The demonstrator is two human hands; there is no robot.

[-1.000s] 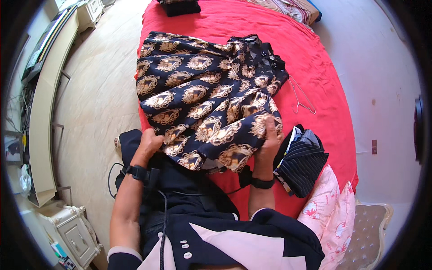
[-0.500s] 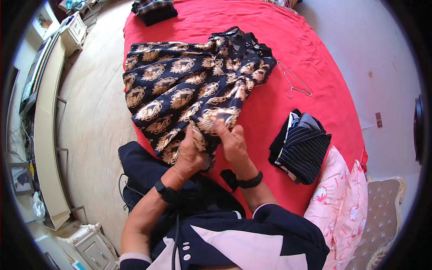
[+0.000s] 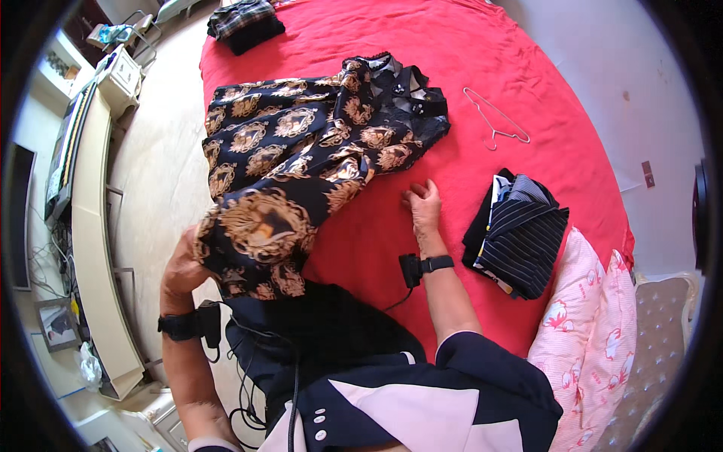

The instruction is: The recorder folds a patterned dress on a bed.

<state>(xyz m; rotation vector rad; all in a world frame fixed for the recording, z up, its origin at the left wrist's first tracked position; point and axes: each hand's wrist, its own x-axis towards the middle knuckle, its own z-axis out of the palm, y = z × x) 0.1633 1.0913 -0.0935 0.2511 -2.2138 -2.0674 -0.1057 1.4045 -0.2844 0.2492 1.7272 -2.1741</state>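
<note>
A black dress (image 3: 248,139) with gold medallion print lies spread on the red bedsheet, its sheer lace collar toward the far right. My left hand (image 3: 184,265) grips the near edge of its skirt at the bed's left side; the fingers are partly hidden by the fabric. The near part of the skirt is lifted and folds over toward me. My right hand (image 3: 424,207) is empty, with fingers slightly bent and apart, over the sheet just below the dress's bodice. Bands with small black devices sit on both wrists.
A white wire hanger (image 3: 497,120) lies right of the dress. Nearer are folded dark striped clothes (image 3: 520,237) and pink patterned pillows (image 3: 580,324). Another folded stack (image 3: 245,26) sits at the far left of the bed (image 3: 482,45). A long cream cabinet (image 3: 90,196) stands along the left wall.
My left hand has moved left, pulling the skirt's edge with it. My right hand has let go of the dress and moved right. The skirt's near part has swung over leftward.
</note>
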